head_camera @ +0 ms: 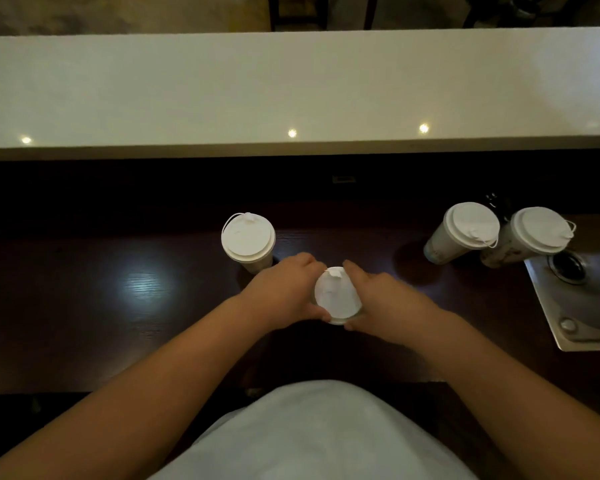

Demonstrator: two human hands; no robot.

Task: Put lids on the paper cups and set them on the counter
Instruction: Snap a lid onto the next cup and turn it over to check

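Hands at centre of dark wooden worktop (pixel 84 306), one on each side of a white paper cup with round white plastic lid (pixel 336 295). Left hand (pixel 284 292) against cup's left side, fingers curled round the far rim and thumb tip at the near edge of lid. Right hand (pixel 378 299) against cup's right side, fingers curled likewise, index tip at far rim beside the lid's raised tab. Both hands gripping the rim from opposite sides; lid seen almost straight from above, cup body mostly hidden beneath it and between the palms. Whether lid fully seated: cannot tell. Forearms bare, converging from near left and near right.

Second lidded white paper cup (pixel 248 241) upright just beyond and left of left hand, close to the knuckles, contact not discernible; thin white loop at its far-left rim.

Two further lidded white paper cups far right, well apart from hands: left one (pixel 465 232) with faint printing on its wall, right one (pixel 530 235) just beside it, each with a tab on the lid's right side. Right one stands at far corner of square steel sink (pixel 568 306) with round drain, set into worktop at right edge.

Raised pale counter ledge (pixel 291 91) across far side, three small light reflections along its near edge. White garment (pixel 319 434) at near bottom centre.
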